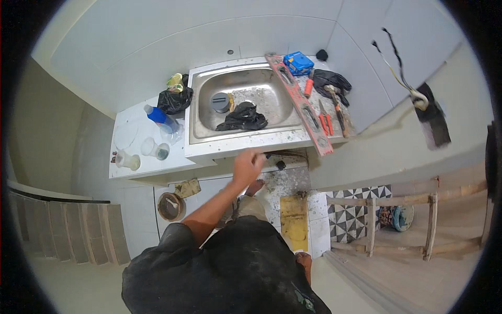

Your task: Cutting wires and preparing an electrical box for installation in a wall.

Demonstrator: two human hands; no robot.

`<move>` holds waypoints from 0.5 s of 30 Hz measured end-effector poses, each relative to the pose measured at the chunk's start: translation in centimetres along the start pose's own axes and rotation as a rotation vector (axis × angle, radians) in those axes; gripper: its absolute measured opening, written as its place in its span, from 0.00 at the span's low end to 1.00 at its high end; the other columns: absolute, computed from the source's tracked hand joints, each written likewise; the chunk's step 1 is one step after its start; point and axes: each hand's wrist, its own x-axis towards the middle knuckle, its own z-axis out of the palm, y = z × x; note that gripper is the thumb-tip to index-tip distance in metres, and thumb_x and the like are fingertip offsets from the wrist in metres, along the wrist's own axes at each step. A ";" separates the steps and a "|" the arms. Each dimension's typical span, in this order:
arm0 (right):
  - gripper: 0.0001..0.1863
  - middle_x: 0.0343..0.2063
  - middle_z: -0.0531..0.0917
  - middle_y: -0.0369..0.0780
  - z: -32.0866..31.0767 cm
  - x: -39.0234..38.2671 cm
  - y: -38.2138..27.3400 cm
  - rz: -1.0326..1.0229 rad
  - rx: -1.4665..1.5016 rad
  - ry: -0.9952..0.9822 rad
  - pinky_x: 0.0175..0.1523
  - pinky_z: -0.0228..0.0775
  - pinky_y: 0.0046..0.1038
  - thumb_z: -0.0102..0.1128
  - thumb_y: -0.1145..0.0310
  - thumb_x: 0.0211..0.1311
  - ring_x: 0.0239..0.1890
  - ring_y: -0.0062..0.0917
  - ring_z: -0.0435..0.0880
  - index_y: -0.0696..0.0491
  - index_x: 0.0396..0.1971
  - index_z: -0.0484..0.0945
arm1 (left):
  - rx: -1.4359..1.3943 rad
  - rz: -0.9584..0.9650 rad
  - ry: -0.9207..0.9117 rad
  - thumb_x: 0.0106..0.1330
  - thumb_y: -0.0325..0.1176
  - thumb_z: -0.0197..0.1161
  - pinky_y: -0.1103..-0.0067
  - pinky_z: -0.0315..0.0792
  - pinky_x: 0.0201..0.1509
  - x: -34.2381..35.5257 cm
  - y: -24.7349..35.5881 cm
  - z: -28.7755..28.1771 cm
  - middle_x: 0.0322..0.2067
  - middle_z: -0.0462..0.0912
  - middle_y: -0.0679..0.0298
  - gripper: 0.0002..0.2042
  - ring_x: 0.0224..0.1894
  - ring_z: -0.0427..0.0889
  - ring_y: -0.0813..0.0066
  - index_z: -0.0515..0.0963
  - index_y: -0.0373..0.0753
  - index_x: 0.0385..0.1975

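In front of the sink counter's near edge is my left hand [248,166], its fingers curled together. A small dark tip [268,155] shows beside the fingertips; what I hold, if anything, is too small to name. My right hand [304,258] hangs low at my right side, mostly hidden by my dark shirt, beside the lower end of a yellow rectangular board-like thing [294,220]. Its fingers hardly show. Ahead, the steel sink [209,83] contains a grey round cap-like piece [220,102] and a crumpled black plastic bag [243,118].
On the counter's right lie a red spirit level [300,104], overhanging the front, red-handled pliers [325,119], a hammer [339,112] and a blue pack [298,63]. Leftward stand a blue bottle [161,118] and plastic cups [151,148]. A wooden ladder [430,225] is at right; wires [402,78] protrude from the wall.
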 end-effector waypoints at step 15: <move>0.13 0.20 0.82 0.41 -1.9 5.0 -17.6 0.267 0.356 0.289 0.22 0.71 0.24 0.60 0.68 0.61 0.18 0.22 0.80 0.63 0.38 0.80 | -0.012 0.044 0.037 0.58 0.37 0.65 0.69 0.75 0.39 29.9 -9.5 2.2 0.33 0.83 0.52 0.12 0.32 0.83 0.58 0.82 0.35 0.36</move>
